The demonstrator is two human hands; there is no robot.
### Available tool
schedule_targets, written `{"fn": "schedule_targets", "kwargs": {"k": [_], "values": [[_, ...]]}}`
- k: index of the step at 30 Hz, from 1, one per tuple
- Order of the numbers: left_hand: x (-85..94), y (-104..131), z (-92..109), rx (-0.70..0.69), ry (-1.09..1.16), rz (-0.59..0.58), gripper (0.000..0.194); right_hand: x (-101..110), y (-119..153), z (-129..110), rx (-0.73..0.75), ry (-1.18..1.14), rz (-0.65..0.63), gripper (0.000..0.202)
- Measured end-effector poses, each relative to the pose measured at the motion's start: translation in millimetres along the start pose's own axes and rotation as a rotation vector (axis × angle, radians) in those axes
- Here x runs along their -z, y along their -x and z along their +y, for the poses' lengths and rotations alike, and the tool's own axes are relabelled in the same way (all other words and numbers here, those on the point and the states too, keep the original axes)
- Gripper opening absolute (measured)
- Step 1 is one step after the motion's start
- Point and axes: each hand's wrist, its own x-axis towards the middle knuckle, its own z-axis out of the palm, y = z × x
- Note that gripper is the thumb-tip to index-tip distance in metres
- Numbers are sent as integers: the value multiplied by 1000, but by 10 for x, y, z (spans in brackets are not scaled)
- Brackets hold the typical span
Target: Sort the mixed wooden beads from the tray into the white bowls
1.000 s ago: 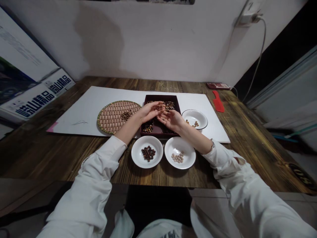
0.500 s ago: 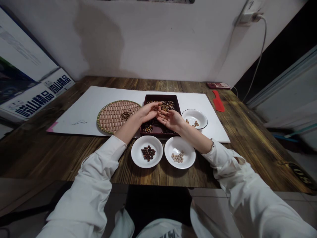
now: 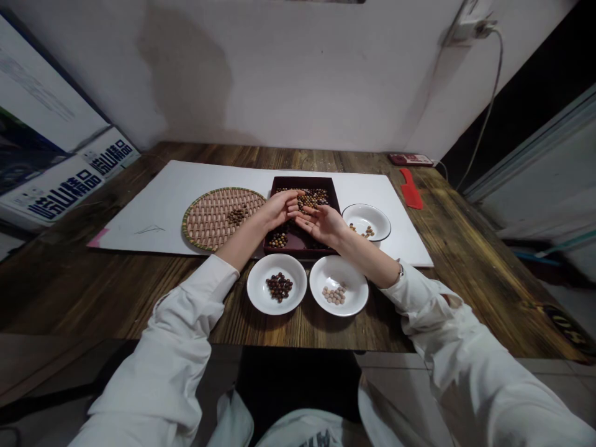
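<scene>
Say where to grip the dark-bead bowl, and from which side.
I'd pinch the dark-bead bowl by its near rim, from the person's side. It sits upright, rim exposed there; the box stands close behind and the pale-bead bowl close on the right. Keep it level: beads lie inside.

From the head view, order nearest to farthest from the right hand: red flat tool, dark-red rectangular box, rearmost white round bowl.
1. Dark-red rectangular box: beneath the right hand
2. Rearmost white round bowl: rightward
3. Red flat tool: farther right
</scene>
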Motion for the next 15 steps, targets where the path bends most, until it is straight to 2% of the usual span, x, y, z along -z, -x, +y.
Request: {"fn": "schedule_targets", "kwargs": {"k": [10,15], "values": [[66,-26,-35,-52,-127,-112,18,-20,2,-10,17,10,41,23],[66,-16,-49,-91,-219,-87,8,-26,15,-13,34,11,49,22]]}}
